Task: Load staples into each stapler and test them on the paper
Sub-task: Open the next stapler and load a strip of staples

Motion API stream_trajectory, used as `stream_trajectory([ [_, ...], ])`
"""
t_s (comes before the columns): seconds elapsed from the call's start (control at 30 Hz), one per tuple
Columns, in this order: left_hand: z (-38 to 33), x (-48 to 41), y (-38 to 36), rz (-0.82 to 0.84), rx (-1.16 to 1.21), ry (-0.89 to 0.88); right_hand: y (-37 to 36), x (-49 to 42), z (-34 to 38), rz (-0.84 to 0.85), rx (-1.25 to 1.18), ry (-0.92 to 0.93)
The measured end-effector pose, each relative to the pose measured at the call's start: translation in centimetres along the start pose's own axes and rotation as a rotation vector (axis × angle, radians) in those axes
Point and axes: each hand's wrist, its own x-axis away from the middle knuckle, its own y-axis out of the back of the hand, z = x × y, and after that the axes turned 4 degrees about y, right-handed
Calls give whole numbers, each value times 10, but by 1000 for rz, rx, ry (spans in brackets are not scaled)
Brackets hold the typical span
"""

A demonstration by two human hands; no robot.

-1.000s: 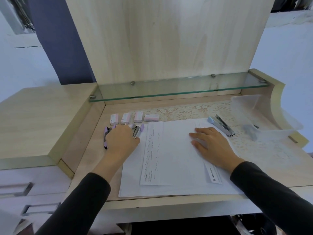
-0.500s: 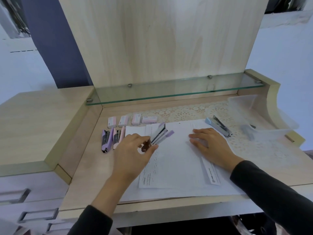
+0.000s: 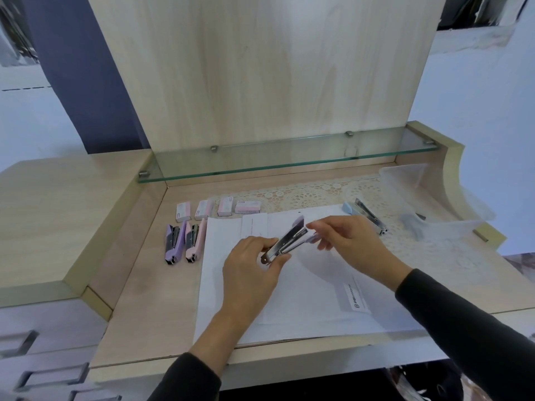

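Shiny metal stapler point(image 3: 289, 241), matt paper point(image 3: 304, 299), pale wood desk point(image 3: 139, 299).

Wooden desk point(image 3: 136, 285) carries paper point(image 3: 307, 302), purple stapler point(image 3: 173, 243), pink stapler point(image 3: 194, 241), staple boxes point(image 3: 183, 211), lace mat point(image 3: 307, 195).

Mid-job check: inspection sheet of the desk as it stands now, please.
Surface: wooden desk, lace mat at the back, paper sheets in the middle.
Job's things: open lilac stapler held above the paper; purple stapler and pink stapler side by side left of the paper; blue stapler on the mat at right; four staple boxes in a row at the back.
Clutter: clear plastic tray at far right.
Grippers: left hand grips the lilac stapler's metal end; right hand pinches its lilac end.
Cables: nothing seen.
Surroundings: glass shelf, wooden back panel, drawers at left.
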Motion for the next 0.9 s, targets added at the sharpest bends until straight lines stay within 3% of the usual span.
stream_trajectory([
  [0.1, -5, 0, -4, 8, 103, 44, -9, 2, 6, 5, -308, -131],
  [0.2, -9, -1, -4, 116, 199, 88, -12, 0, 8, -17, -418, -163],
  [0.33, -15, -11, 1, 321, 347, 188, -11, -5, 8, -32, -381, -110],
  [0.53, -26, -33, 5, 312, 466, 190, -9, -7, 8, -55, -172, -3],
  [0.9, -31, -41, 1, 376, 402, 118, -9, -5, 7, -24, -94, 29],
])
